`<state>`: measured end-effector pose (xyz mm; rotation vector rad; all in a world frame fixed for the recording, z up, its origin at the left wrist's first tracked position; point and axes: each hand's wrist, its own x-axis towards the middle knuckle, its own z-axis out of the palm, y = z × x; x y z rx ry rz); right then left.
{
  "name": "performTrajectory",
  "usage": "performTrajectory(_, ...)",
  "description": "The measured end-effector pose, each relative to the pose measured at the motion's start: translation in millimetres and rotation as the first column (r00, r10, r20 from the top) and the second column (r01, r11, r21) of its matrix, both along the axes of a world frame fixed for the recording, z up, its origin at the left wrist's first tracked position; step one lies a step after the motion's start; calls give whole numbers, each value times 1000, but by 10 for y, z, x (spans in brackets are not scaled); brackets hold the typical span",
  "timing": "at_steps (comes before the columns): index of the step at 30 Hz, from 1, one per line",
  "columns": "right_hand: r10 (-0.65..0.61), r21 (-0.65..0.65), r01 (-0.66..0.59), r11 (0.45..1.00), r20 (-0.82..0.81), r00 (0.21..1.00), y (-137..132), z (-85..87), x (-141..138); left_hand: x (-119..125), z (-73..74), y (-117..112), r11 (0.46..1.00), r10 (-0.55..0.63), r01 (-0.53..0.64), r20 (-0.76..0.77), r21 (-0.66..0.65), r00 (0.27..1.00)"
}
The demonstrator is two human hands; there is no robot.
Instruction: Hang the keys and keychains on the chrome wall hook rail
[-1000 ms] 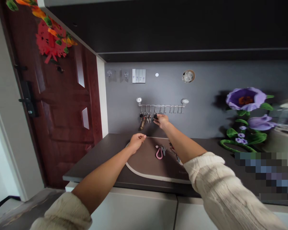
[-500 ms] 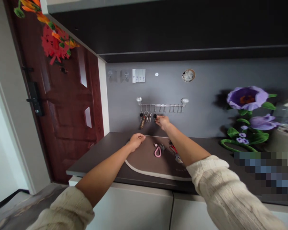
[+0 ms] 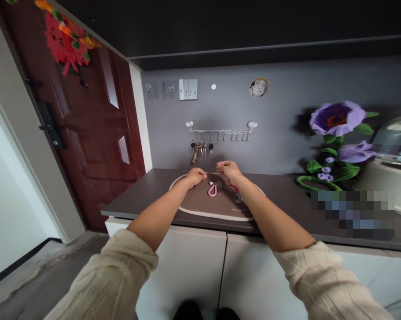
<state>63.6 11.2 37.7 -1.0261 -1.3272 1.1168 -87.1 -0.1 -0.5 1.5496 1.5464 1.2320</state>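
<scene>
Both hands hover over the brown mat point(image 3: 200, 208), which has a pale rim. My left hand point(image 3: 196, 177) is over its left part, fingers curled together with no object visible in them. To its right, my right hand point(image 3: 229, 170) is closed in a loose curl, also with nothing showing. Just below and between them lie keys with a pink loop strap point(image 3: 212, 190). More keys with a red strap point(image 3: 233, 188) lie partly behind my right forearm. On the wall, a hook rack point(image 3: 220, 132) carries a black key point(image 3: 211, 147) and several other keys with a brown tag point(image 3: 195, 155).
A dark shelf point(image 3: 240, 26) overhangs the counter point(image 3: 274, 189). Purple fabric flowers point(image 3: 337, 118) stand at right beside a pale glass-topped appliance point(image 3: 387, 178). At left is a dark red door point(image 3: 97, 133). White cabinet doors point(image 3: 187, 266) are below.
My right hand has come away from the black key at the rack and lowered over the mat. That key now hangs free on its hook. The view has shifted downward.
</scene>
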Motion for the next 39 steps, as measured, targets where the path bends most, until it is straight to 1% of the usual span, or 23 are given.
performTrajectory(4, -4, 104, -8, 995, 110, 994, -21, -146, 47, 55, -85, -42, 997, -52, 52, -4, 62, 999)
performTrajectory(7, 8, 137, -34, 990, 182, 983, 25, -220, 78, 58, -102, -91, 987, -113, 115, -25, 116, 993)
performTrajectory(10, -9, 168, -33, 985, 245, 970, 68, -254, 111, 74, -87, -116, 968, -191, 205, -105, 146, 976)
performTrajectory(13, -57, 198, -19, 980, 371, 927, 83, -258, 142, 99, -82, -104, 950, -243, 275, -203, 151, 949)
performTrajectory(16, -90, 212, -11, 977, 461, 883, 83, -254, 159, 109, -97, -79, 945, -242, 285, -244, 161, 939)
performTrajectory(19, -87, 208, -10, 978, 452, 888, 85, -258, 165, 100, -116, -56, 941, -247, 292, -248, 169, 937)
performTrajectory(22, -87, 202, -4, 979, 439, 894, 94, -271, 165, 90, -129, -34, 938, -269, 307, -218, 164, 938)
performTrajectory(25, -76, 196, -15, 981, 451, 889, 106, -292, 160, 97, -124, -36, 942, -246, 283, -204, 179, 948)
performTrajectory(27, -61, 197, -31, 980, 445, 894, 114, -305, 154, 110, -106, -59, 952, -204, 236, -172, 193, 964)
performTrajectory(29, -57, 207, -40, 978, 444, 894, 118, -313, 149, 124, -82, -92, 964, -166, 185, -108, 192, 980)
performTrajectory(31, -60, 218, -49, 975, 467, 882, 117, -314, 145, 133, -61, -117, 974, -139, 142, -32, 177, 990)
performTrajectory(33, -57, 225, -66, 972, 500, 864, 111, -309, 141, 134, -48, -121, 979, -132, 124, 44, 161, 990)
performTrajectory(36, -51, 222, -81, 972, 530, 847, 97, -301, 136, 121, -40, -92, 984, -146, 123, 196, 125, 970)
performTrajectory(39, -47, 214, -79, 974, 526, 849, 84, -297, 130, 109, -20, -67, 987, -154, 129, 357, 94, 921)
